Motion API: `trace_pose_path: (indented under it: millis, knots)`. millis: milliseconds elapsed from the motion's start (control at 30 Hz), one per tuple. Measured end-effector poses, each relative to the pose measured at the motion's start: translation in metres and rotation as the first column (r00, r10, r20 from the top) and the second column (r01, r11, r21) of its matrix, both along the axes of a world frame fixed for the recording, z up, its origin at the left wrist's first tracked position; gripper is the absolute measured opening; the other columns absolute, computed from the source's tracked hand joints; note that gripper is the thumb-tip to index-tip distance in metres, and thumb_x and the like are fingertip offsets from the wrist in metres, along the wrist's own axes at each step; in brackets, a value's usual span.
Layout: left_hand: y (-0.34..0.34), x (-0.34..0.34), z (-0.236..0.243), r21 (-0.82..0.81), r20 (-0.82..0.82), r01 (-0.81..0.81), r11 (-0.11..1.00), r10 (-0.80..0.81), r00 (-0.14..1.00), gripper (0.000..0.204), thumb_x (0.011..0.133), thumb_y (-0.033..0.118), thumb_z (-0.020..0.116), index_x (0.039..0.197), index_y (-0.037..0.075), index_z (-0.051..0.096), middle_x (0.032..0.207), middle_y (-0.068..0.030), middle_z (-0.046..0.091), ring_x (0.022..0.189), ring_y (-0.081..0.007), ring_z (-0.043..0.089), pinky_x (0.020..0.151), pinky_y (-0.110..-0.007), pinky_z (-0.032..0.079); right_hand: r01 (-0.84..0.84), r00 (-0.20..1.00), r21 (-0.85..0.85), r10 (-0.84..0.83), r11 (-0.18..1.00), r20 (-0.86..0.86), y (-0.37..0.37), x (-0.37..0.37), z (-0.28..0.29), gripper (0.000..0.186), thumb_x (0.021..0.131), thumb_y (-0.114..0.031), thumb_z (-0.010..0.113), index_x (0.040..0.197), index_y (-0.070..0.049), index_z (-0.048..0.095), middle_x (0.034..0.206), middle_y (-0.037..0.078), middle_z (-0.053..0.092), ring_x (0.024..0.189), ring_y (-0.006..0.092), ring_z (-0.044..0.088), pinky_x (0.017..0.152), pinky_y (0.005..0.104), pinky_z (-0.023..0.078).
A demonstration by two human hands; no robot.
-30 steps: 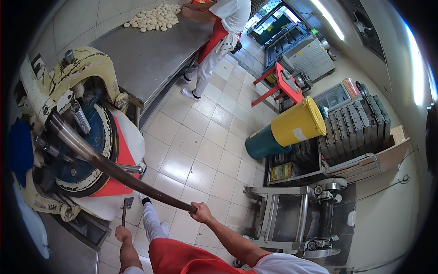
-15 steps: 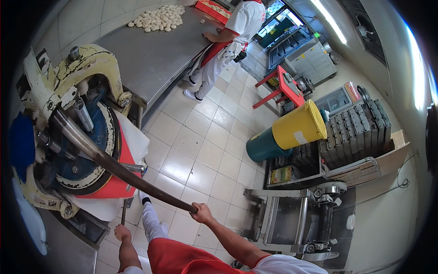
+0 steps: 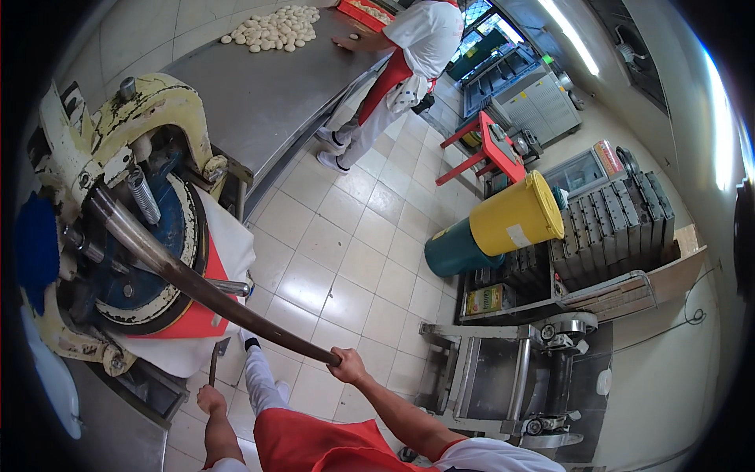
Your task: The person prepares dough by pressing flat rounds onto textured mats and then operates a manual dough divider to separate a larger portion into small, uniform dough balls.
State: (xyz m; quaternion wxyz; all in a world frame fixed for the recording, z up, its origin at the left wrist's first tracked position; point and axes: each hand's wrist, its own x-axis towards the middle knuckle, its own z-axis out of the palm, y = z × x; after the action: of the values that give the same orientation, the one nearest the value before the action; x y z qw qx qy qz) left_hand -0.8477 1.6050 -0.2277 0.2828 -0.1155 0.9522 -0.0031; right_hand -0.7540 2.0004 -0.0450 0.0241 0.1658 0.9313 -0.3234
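My right hand (image 3: 347, 366) is wrapped round the end of a long, curved metal lever (image 3: 236, 313). The lever rises from a worn cream-and-blue press machine (image 3: 145, 110) at the left, which has a round plate and a coil spring (image 3: 144, 197). Lower down, my left hand (image 3: 211, 400) is closed round a short, thin lever (image 3: 213, 366) beside the machine's base. Red sheeting (image 3: 200, 324) and a white sheet (image 3: 236, 232) stick out from beneath the round plate; what lies under it is hidden.
A grey worktable (image 3: 259, 94) bears a heap of dough balls (image 3: 275, 30) and a red crate (image 3: 366, 14). A co-worker (image 3: 421, 39) stands at its far edge. To the right are a yellow bin (image 3: 515, 220), a green bin (image 3: 456, 250), stacked metal pans (image 3: 609, 224) and a metal-framed machine (image 3: 503, 377).
The co-worker's hand has slid farther over the table, toward a lone dough ball. The short lever in my left hand has tilted slightly; my right hand stays nearly still on the long lever.
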Motion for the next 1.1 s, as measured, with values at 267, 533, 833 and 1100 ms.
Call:
trace_pose_path:
  millis: [267, 533, 833, 1100]
  knots:
    - [0.0007, 0.0003, 0.0007, -0.001, -0.006, -0.016, 1.000, 0.016, 1.000, 0.010, 0.084, 0.006, 0.063, 0.087, 0.006, 0.073, 0.092, -0.0128, 0.072, 0.087, -0.0295, 0.071, 0.073, -0.038, 0.059, 0.015, 0.999, -0.015, -0.015, 1.000, 0.041, -0.0006, 0.0005, 0.0023, 0.018, 0.073, -0.016, 0.069, 0.075, -0.007, 0.054, 0.065, 0.016, 0.060, 0.065, 0.0398, 0.061, 0.058, 0.0454, 0.048]
    - [0.0022, 0.0012, 0.0009, 0.008, 0.000, -0.015, 1.000, 0.015, 1.000, 0.011, 0.084, 0.006, 0.063, 0.087, 0.005, 0.073, 0.093, -0.0133, 0.071, 0.088, -0.0297, 0.071, 0.073, -0.038, 0.059, 0.021, 0.999, -0.024, -0.021, 0.999, 0.029, 0.0002, 0.0006, 0.0058, 0.019, 0.073, -0.017, 0.069, 0.073, -0.006, 0.052, 0.064, 0.016, 0.059, 0.063, 0.0400, 0.060, 0.058, 0.0455, 0.047]
    - [0.0025, 0.0003, 0.0039, 0.010, -0.001, -0.022, 1.000, 0.022, 1.000, 0.011, 0.083, 0.006, 0.063, 0.087, 0.005, 0.073, 0.093, -0.0141, 0.071, 0.088, -0.0304, 0.071, 0.075, -0.039, 0.059, 0.018, 0.996, -0.032, -0.015, 0.999, 0.090, -0.0002, -0.0008, 0.0060, 0.017, 0.075, -0.019, 0.066, 0.079, -0.006, 0.057, 0.069, 0.019, 0.062, 0.069, 0.0413, 0.062, 0.062, 0.0493, 0.049]
    - [0.0002, -0.0003, 0.0004, 0.001, 0.008, -0.011, 1.000, 0.011, 1.000, 0.011, 0.083, 0.006, 0.062, 0.086, 0.005, 0.072, 0.093, -0.0138, 0.071, 0.088, -0.0305, 0.071, 0.075, -0.039, 0.059, 0.014, 0.999, -0.021, -0.013, 1.000, 0.035, -0.0009, -0.0014, 0.0043, 0.018, 0.074, -0.016, 0.068, 0.073, -0.007, 0.053, 0.065, 0.016, 0.060, 0.063, 0.0395, 0.060, 0.057, 0.0452, 0.048]
